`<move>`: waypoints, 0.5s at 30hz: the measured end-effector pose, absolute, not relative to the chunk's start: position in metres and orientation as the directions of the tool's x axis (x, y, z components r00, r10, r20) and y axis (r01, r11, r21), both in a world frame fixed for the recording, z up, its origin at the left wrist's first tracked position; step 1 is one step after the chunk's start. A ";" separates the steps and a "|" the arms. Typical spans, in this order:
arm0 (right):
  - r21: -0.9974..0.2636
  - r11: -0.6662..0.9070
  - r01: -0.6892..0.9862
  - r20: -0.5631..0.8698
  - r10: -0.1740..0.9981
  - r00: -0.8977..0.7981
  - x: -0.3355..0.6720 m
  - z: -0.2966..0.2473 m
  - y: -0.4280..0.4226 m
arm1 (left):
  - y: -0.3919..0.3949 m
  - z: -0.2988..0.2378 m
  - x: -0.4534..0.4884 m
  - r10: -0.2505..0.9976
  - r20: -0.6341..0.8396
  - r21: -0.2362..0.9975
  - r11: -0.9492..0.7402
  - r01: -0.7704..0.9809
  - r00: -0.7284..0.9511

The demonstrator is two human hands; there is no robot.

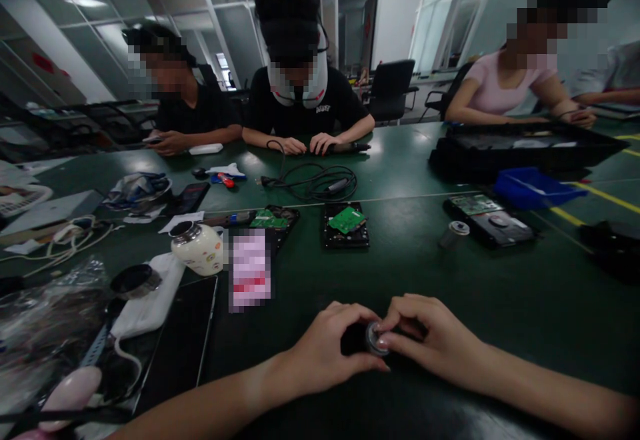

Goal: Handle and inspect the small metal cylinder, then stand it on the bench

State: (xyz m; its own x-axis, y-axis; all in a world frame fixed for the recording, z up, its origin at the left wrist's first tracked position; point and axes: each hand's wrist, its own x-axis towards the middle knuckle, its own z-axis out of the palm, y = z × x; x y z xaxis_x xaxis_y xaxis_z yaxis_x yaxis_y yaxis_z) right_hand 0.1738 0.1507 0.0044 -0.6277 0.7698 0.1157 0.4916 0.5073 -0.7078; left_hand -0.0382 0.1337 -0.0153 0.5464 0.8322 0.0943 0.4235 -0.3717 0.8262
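Note:
A small round metal part, dark around its rim and grey on its face, is held above the green table. My left hand curls around its side, the thumb below and the fingers above. From the right, my right hand pinches at the face of the same part with thumb and index finger. Whatever lies between those fingertips is too small to make out. Beyond my right hand, a short silver cylinder stands on the table.
Opened hard drives with green circuit boards lie ahead. At left are a cream jar, a dark tablet and a white power bank. A coiled black cable, blue bin and black tray lie farther off. Co-workers sit opposite.

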 end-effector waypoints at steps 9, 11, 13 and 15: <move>-0.675 0.591 0.441 0.153 0.697 -0.701 0.173 0.011 0.149 | 0.135 -0.015 -0.037 0.825 0.111 0.832 -0.382 0.402 0.554; -0.673 0.592 0.443 0.161 0.702 -0.693 0.172 0.010 0.150 | 0.135 -0.014 -0.037 0.825 0.103 0.836 -0.374 0.401 0.556; -0.673 0.587 0.450 0.168 0.714 -0.680 0.171 0.009 0.150 | 0.135 -0.014 -0.037 0.827 0.098 0.835 -0.371 0.407 0.553; -0.671 0.583 0.458 0.170 0.722 -0.670 0.171 0.008 0.151 | 0.135 -0.014 -0.037 0.827 0.098 0.831 -0.374 0.411 0.553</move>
State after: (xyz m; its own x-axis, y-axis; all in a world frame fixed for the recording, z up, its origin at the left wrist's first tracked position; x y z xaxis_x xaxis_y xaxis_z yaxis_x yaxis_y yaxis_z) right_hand 0.1710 0.1509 0.0083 -0.6704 0.7222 0.1702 0.4580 0.5833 -0.6708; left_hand -0.0372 0.1349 -0.0144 0.5532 0.8273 0.0979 0.4114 -0.3735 0.8314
